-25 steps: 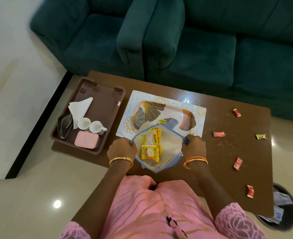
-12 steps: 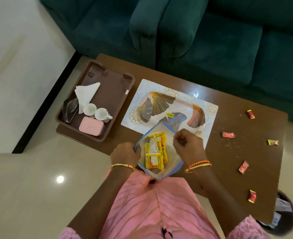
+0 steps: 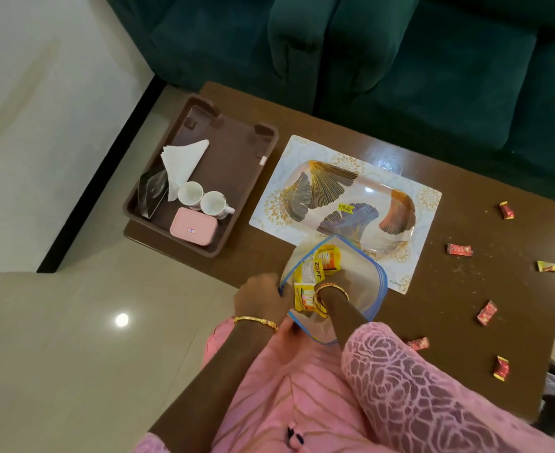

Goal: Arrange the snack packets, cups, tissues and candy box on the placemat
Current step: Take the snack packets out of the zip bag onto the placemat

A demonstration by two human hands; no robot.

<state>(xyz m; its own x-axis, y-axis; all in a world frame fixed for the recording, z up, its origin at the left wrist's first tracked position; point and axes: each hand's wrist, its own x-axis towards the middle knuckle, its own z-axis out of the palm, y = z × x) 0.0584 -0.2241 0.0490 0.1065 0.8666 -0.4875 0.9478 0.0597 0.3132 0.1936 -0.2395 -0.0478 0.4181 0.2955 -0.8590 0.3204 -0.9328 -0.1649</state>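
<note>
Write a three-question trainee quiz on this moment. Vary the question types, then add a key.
1. True or false: the right hand is inside the zip bag.
2. How many white cups stand in the brown tray?
3. The left hand has its grip on: A) the pink box B) the bag's rim C) the tissues

Key: 1 true; 2 two; 3 B
</note>
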